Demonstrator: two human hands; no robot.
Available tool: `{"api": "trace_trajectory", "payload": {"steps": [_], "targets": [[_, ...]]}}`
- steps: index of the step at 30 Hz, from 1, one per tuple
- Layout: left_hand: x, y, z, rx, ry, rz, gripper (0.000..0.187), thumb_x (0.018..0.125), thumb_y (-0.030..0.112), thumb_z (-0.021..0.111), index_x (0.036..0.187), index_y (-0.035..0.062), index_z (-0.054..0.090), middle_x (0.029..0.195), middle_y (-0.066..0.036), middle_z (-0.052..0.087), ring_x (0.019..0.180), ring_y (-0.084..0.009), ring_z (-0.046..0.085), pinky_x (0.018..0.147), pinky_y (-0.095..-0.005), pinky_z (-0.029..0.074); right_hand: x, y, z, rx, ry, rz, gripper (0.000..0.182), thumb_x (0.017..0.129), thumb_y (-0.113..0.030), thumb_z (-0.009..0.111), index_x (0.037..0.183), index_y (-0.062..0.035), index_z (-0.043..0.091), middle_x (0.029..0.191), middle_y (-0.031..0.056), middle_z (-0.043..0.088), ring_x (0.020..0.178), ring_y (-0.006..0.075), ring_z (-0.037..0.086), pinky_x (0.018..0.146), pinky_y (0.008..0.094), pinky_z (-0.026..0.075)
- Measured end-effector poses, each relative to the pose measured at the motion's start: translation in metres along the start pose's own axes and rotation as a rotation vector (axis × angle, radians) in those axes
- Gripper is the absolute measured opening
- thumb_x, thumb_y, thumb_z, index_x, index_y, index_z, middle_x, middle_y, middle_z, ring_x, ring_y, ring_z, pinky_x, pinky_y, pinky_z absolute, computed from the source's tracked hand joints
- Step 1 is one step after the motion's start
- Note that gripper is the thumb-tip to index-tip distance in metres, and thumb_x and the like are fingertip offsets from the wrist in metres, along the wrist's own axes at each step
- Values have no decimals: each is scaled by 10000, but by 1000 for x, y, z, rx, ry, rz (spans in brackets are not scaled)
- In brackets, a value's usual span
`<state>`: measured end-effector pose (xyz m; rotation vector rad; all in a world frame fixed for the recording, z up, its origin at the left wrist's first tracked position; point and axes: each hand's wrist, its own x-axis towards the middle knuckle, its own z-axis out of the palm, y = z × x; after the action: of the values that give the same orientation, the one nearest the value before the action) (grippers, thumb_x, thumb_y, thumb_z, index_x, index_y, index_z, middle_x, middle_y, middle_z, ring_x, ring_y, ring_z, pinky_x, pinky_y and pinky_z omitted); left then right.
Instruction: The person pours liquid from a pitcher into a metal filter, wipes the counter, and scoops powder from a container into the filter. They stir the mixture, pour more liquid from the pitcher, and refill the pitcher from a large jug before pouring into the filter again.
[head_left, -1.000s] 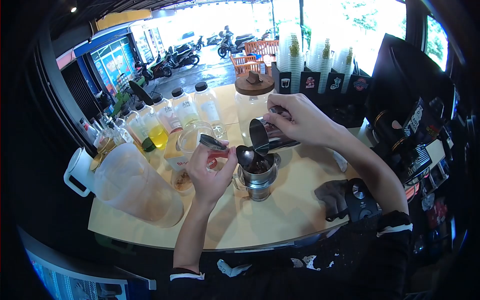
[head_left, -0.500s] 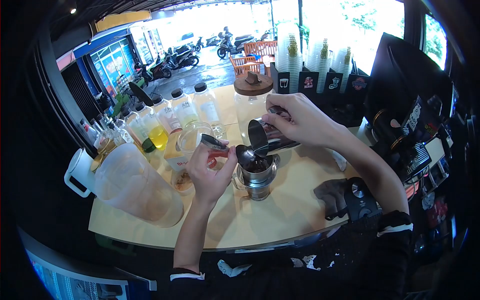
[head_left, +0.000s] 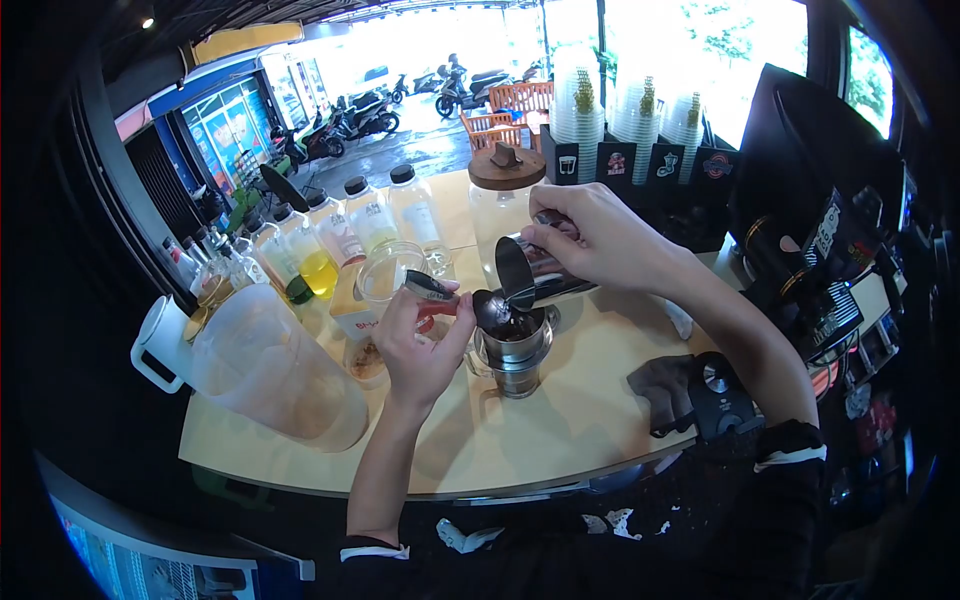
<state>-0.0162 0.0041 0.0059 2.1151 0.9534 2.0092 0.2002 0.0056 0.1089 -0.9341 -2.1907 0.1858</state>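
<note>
My right hand [head_left: 600, 235] grips the handle of a metal milk pitcher [head_left: 550, 272], tilted left so that its spout hangs close to a spoon. My left hand [head_left: 428, 345] pinches that spoon's handle, and the dark, shiny spoon bowl [head_left: 490, 308] sits over the mouth of a metal coffee drip filter [head_left: 514, 350]. Dark, wet-looking contents show inside the filter, which rests on a small glass cup [head_left: 518, 384]. Whether liquid runs from the spout is hard to make out.
A large cloudy plastic jug [head_left: 275, 370] stands at the left, with several capped bottles [head_left: 367, 213] behind. A wooden-lidded jar [head_left: 492, 215] is beyond the pitcher. A black scale-like device [head_left: 722, 395] lies at the right, and stacked plastic cups [head_left: 578, 110] stand at the back.
The pitcher and both hands stay almost where they were, with only a very slight shift. The spoon remains over the filter.
</note>
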Motion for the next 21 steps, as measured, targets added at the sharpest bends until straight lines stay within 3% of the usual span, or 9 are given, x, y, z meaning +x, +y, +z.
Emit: {"api": "trace_trajectory", "payload": {"steps": [4, 6, 13, 15, 21], "targets": [[-1, 0, -2, -40, 19, 15, 171, 740, 65, 755, 866, 35, 644, 750, -44, 643, 650, -140, 644, 548, -252, 461, -1, -1, -2, -31, 8, 27, 230, 875, -141, 604, 780, 38, 495, 572, 110, 443, 518, 184, 425, 518, 338, 368], [-1, -1, -7, 58, -56, 57, 190, 792, 1, 720, 930, -21, 591, 816, -71, 653, 699, -110, 643, 643, -227, 518, -1, -1, -4, -28, 14, 32, 231, 876, -144, 603, 782, 37, 493, 570, 111, 436, 518, 185, 421, 516, 339, 363], [3, -2, -13, 80, -47, 83, 182, 795, -7, 714, 930, -20, 594, 807, -69, 642, 676, -102, 632, 618, -223, 508, 0, -2, -7, -64, 16, 59, 236, 875, -146, 602, 783, 37, 483, 575, 111, 402, 521, 194, 399, 516, 343, 345], [4, 2, -12, 16, 13, 1, 154, 745, 47, 746, 849, 33, 632, 748, -56, 631, 640, -152, 637, 585, -272, 475, 0, -2, -5, -60, 21, 41, 237, 875, -144, 603, 784, 38, 482, 582, 113, 406, 525, 196, 399, 517, 342, 347], [3, 5, -14, 58, 22, 42, 160, 734, 43, 748, 840, 30, 629, 742, -67, 630, 628, -163, 634, 575, -275, 472, 3, -3, 2, -27, 0, 35, 227, 869, -126, 604, 784, 44, 480, 600, 124, 452, 538, 208, 446, 533, 343, 375]]}}
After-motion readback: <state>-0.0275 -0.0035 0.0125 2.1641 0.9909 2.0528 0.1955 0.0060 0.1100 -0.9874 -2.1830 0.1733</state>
